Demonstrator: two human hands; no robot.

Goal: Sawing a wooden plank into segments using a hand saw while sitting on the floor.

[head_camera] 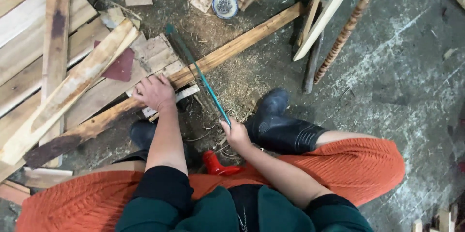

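A long rough wooden plank point(242, 43) lies slanted across the floor, from lower left to upper right. My left hand point(155, 92) presses down on it near its middle. My right hand point(236, 134) grips the handle of a green-framed saw point(196, 69), whose blade crosses the plank just right of my left hand. My black boots point(278, 125) stand on either side below the plank, and sawdust lies around the cut.
A stack of boards point(53, 67) fills the left side. A small blue-and-white bowl point(225, 5) sits at the top. Loose sticks and a spiral-marked pole point(346, 28) lean at upper right. A red object point(218, 165) lies between my legs. Grey concrete floor point(411, 77) lies to the right.
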